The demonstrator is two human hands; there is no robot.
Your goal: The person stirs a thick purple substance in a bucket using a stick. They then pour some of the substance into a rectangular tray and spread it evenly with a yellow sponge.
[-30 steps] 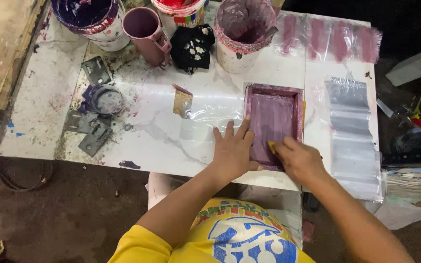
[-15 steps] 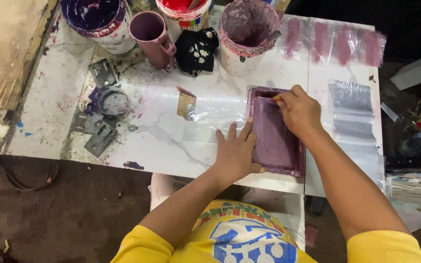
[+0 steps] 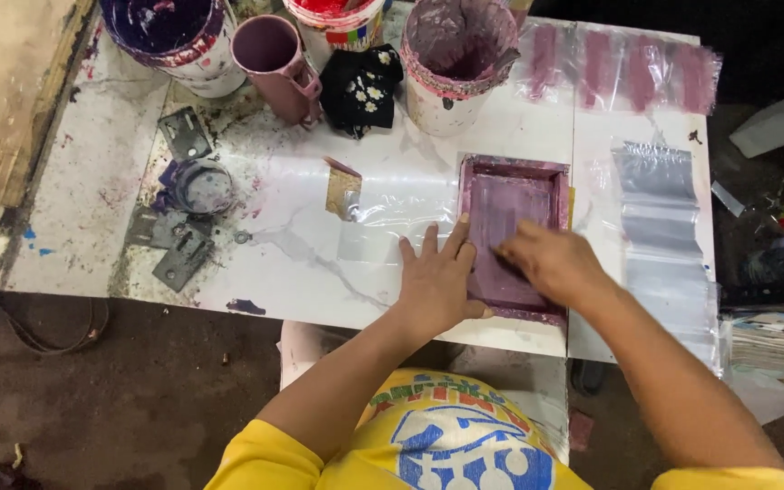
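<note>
We are seeing the left hand [image 3: 437, 281] lying flat, fingers spread open, palm down on the white table [image 3: 319, 263], its fingertips touching the left edge of the purple frame [image 3: 512, 234]. It is pressing, not gripping. The right hand [image 3: 551, 261] is sitting inside the frame over the purple screen, fingers curled down; it is motion-blurred, so we cannot tell whether it is gripping anything. The frame is lying flat at the near right part of the table, just left of a seam between two table panels, with a clear plastic sheet [image 3: 383, 218] reaching out from under its left side.

Right of the frame, a stack of clear bags [image 3: 660, 227] is running from far to near along the right panel. At the far right, more bags with purple printed bars [image 3: 623, 68] are lying in a row. Far from the frame, a purple-stained bucket [image 3: 457, 59] is standing upright. Left of it a black cloth [image 3: 360, 86] is lying crumpled, then a pink mug [image 3: 276, 63], a red paint tub [image 3: 338, 18] and a dark purple tub [image 3: 174, 32]. On the left part of the table, metal brackets [image 3: 179, 240] and a small round lid [image 3: 200, 186] are lying amid paint stains. A cardboard scrap [image 3: 342, 191] is resting near the sheet's far left corner. We are also seeing the person's yellow shirt [image 3: 437, 436] at the near edge.
</note>
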